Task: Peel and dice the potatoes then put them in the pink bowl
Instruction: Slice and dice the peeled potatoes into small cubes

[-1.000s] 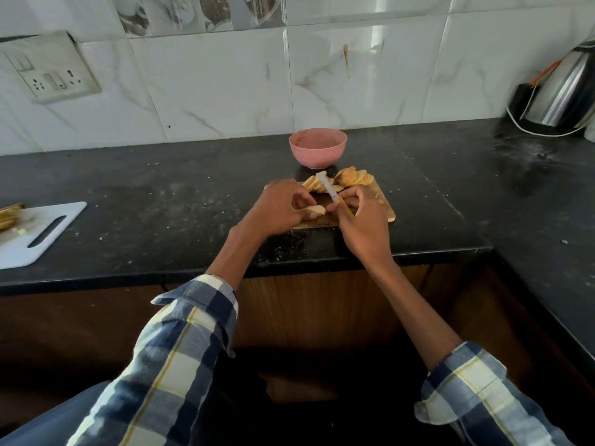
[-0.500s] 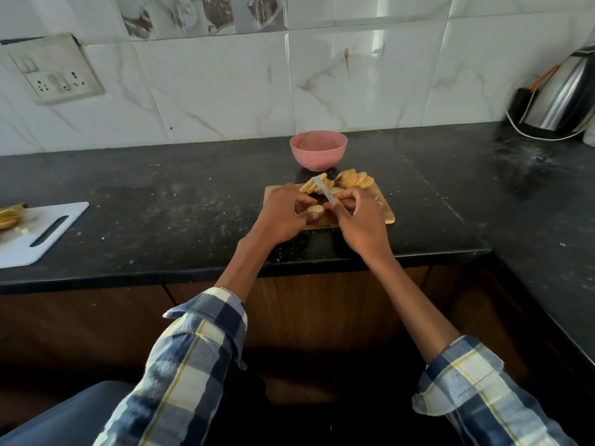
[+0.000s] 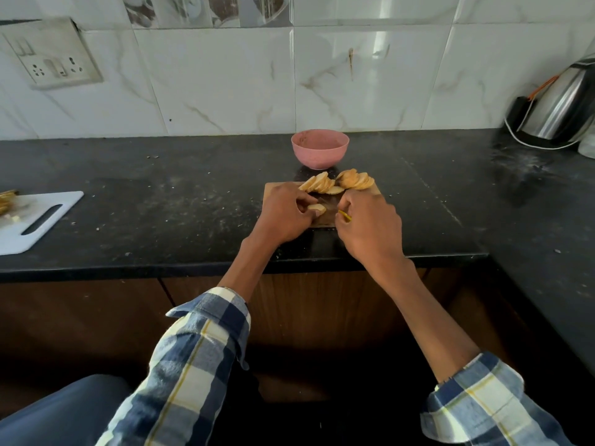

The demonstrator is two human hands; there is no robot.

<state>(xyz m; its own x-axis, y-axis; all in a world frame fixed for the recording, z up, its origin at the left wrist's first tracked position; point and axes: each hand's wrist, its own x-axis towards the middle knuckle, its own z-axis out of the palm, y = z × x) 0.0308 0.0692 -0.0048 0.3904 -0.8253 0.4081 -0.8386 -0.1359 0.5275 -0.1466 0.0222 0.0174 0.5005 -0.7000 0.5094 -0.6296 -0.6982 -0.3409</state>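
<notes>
Pale yellow potato slices (image 3: 338,183) lie fanned in two heaps at the far edge of the small wooden cutting board (image 3: 323,217) on the black desk (image 3: 161,194), none diced yet, and the round pink bowl (image 3: 320,149) just behind looks empty. My left hand (image 3: 285,214) pinches one slice (image 3: 316,207) flat on the board, while my right hand (image 3: 367,225) curls round a yellow-handled knife (image 3: 344,216) whose blade I cannot see; I judge peeling done, dicing barely begun.

The right hand (image 3: 367,226) is covering nearly all of the knife (image 3: 344,216); only a sliver of yellow handle is showing, and the blade is hidden. The left hand (image 3: 285,217) is hiding part of the potato piece (image 3: 316,207) and the wooden board's (image 3: 375,190) near left side. The white cutting board (image 3: 38,217) and the kettle (image 3: 560,104) are running off the frame edges.
</notes>
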